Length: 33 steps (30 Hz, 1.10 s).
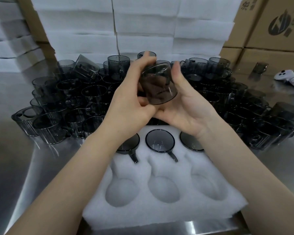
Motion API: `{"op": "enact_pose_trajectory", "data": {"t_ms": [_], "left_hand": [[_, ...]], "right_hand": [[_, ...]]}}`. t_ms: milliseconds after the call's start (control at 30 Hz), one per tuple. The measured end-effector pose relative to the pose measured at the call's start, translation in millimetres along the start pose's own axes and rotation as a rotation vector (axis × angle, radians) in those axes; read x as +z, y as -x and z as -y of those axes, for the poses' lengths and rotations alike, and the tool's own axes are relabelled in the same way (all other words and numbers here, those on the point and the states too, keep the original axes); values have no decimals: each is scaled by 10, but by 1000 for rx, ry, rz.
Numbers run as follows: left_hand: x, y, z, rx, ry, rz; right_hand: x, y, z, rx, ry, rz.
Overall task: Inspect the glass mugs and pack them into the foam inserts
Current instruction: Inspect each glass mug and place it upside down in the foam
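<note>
L hand (131, 106) + R hand (190, 106) both grip mug (157, 85), tilted prob. to check glass, over foam insert (159, 209); front slots (163, 189) empty.

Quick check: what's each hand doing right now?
Left hand: grips the smoked glass mug.
Right hand: holds the same mug, cradling it from the other side.

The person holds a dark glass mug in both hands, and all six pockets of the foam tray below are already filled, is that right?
Not quite. The head view shows only the far three pockets of the foam tray filled with packed mugs; the near three pockets are empty. The left hand and right hand do hold a dark glass mug.
</note>
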State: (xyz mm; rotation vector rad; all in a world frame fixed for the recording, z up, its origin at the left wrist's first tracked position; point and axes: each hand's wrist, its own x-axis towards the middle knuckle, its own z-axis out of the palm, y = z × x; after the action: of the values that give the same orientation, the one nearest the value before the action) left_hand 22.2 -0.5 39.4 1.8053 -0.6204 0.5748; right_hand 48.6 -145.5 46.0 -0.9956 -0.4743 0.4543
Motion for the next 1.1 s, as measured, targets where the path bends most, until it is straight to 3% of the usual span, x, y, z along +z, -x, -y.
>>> {"op": "enact_pose_trajectory", "data": {"t_ms": [200, 400, 633, 867, 1100], "left_hand": [[19, 23, -85, 89, -284, -51], [22, 34, -110, 104, -300, -48], [-1, 44, -73, 119, -247, -3], [-73, 23, -32, 70, -143, 30], [-341, -42, -9, -116, 174, 327]], "right_hand": [[50, 7, -20, -205, 208, -244], [36, 21, -17, -229, 273, -294], [68, 47, 22, -212, 185, -339], [13, 17, 25, -140, 306, -283], [54, 38, 140, -95, 448, -129]]}}
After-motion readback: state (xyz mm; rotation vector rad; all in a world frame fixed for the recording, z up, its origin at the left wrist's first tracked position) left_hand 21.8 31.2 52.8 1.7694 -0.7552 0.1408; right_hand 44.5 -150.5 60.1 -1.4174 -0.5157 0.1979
